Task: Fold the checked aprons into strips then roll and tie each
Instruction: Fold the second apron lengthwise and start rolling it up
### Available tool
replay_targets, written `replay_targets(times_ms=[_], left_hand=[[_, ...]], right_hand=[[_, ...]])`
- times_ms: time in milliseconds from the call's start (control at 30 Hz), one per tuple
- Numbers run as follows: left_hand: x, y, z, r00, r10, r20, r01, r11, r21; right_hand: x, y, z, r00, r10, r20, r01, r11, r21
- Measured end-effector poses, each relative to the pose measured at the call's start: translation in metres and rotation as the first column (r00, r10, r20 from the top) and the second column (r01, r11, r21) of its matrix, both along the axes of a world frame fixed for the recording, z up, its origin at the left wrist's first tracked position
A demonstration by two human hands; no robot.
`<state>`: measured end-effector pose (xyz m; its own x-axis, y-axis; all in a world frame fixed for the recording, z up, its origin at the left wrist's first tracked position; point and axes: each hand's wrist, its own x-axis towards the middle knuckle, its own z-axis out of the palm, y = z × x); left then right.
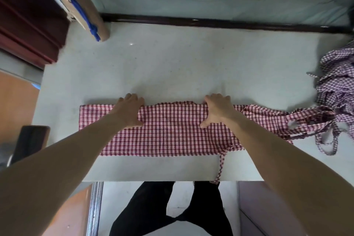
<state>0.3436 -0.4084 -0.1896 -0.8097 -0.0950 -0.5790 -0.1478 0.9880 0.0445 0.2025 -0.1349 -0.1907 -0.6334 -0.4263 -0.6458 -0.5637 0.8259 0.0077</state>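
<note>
1. Head view, work surface: pale grey table (172, 59), its near edge running across the lower part of the frame.
2. Red-and-white checked apron (172, 130): lies flat on the near half of the table, folded into a long strip running left to right; far edge slightly rumpled between the hands.
3. Apron straps (314, 124): bunched at the strip's right end; one tie (220, 168) hangs over the table's near edge.
4. Left hand (130, 111): on the strip's far edge, left of centre; fingers curled over that edge, thumb lying on the cloth, gripping the fold.
5. Right hand (216, 111): on the far edge, right of centre; fingers curled over the edge, thumb spread toward the person on the cloth, gripping the fold.
6. Pile of purple-and-white checked aprons (337, 82): heaped at the table's right edge, touching the straps.
7. Dark phone-like slab (30, 142): at the table's left edge.
8. Cardboard piece with blue cord (90, 19): at the far left corner.
9. Person's dark-trousered legs (172, 209): below the table edge.
</note>
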Motion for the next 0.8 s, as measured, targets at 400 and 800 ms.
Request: replay_targets(times_ms=[400, 800], left_hand=[[0.011, 0.003, 0.006, 0.972, 0.048, -0.229, -0.042, 0.999, 0.032], [0.113, 0.025, -0.013, 0.941, -0.022, -0.338, 0.011, 0.999, -0.035]], right_hand=[[0.041, 0.032, -0.003, 0.956, -0.014, -0.292, -0.092, 0.933, -0.347], [0.081, 0.070, -0.018, 0.866, 0.127, -0.484, -0.389, 0.780, -0.490]])
